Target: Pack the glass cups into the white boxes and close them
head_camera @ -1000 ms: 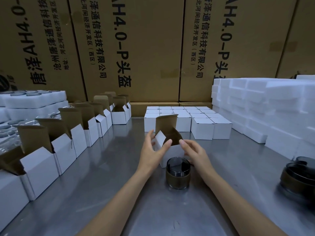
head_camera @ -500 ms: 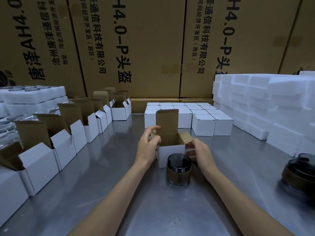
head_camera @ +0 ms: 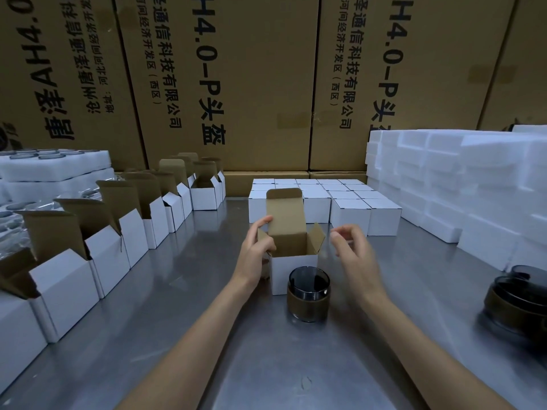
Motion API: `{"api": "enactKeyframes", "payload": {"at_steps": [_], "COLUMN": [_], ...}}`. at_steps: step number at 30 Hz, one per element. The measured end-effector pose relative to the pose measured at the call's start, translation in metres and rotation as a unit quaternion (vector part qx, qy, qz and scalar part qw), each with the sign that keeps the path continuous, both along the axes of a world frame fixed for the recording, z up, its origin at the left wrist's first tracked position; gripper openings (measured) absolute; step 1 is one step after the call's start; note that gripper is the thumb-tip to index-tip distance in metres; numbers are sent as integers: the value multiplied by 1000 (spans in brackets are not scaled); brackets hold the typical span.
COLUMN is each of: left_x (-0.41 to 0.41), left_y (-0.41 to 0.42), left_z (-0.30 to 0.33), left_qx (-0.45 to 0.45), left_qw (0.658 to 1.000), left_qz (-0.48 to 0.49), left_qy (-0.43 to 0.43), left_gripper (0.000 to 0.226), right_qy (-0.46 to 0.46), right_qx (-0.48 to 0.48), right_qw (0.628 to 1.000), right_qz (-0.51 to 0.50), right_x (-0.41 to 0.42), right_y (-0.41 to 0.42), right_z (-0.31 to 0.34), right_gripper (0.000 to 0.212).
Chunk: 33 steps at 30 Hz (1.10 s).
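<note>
The scene is dim and cool-toned, with soft light from above. The steel tabletop (head_camera: 177, 335) carries broad, milky reflections and faint streaks rather than hard glare, and the glass cup (head_camera: 308, 294) casts only a weak shadow at its base. The right hand (head_camera: 353, 255) is smeared by motion blur, its fingers (head_camera: 340, 233) indistinct; the left hand (head_camera: 256, 253) is sharper. Wide-angle distortion bows the brown cartons (head_camera: 251, 84) outward and stretches the frame's edges. The foam blocks (head_camera: 473, 179) on the right look soft and slightly overexposed.
</note>
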<state>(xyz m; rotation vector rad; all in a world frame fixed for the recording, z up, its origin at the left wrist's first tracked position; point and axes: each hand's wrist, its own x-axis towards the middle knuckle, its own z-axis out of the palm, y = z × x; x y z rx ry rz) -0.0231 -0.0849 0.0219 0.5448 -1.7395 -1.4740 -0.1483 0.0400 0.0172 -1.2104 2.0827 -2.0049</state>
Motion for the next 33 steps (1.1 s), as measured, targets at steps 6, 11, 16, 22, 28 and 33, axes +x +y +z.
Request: {"api": "enactKeyframes", "payload": {"at_steps": [6,11,16,22,28,33], "left_x": [0,-1,-2,-2,-2,-2], "left_y": [-1,-1,-3,-5,-4,-1], "left_z": [0,-1,-2,-3,-3,-3], "left_qx": [-9,-23,-29,-23,-9,4], "left_qw": [1000,1000,1000,1000,1000,1000], "left_qz": [-3,-4,-4,-13,-16,-21], "left_qy": [6,1,3,13,15,22], "left_gripper": [62,66,62,57,49,55], "right_qy": [151,207,291,218,299,450], "right_qx": [220,428,449,272,72,99], "right_qw": [956,855,827,911,951,884], "right_qz": [120,206,176,220,8,-82], "right_x": [8,19,23,23,24,25], "right_y": [25,37,33,36,16,4], "right_z": [54,68,63,77,61,34], "right_gripper": [31,6,7,22,11,12]}}
